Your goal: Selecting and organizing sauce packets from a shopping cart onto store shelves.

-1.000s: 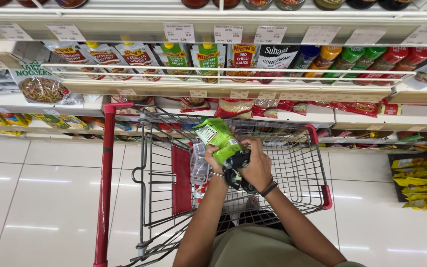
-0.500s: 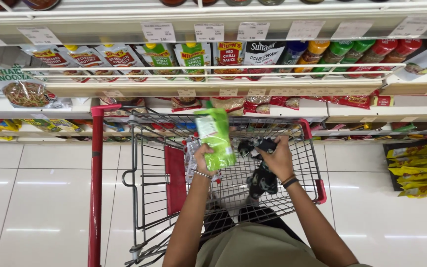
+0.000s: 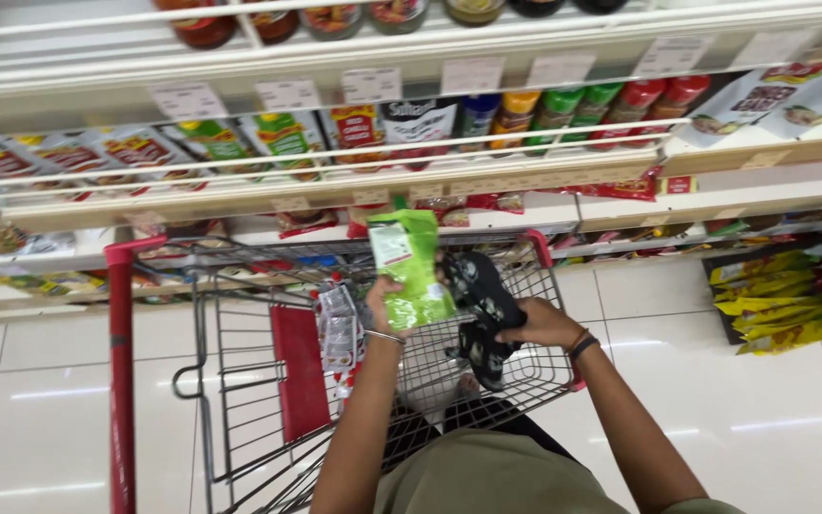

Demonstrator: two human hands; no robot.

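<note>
Two hands work over the red-framed wire cart (image 3: 240, 314): left hand (image 3: 380, 303) grips a green packet (image 3: 411, 268) upright above the basket's middle, right hand (image 3: 535, 322) clutches a black patterned pouch (image 3: 479, 309) just beside it, near the right rim.

— How are the arms held?
— Both stretched forward, elbows bent. The left hand (image 3: 380, 303) has a closed grip, bangle just below it. The right hand (image 3: 537, 324) is curled shut, wristband behind.
</note>
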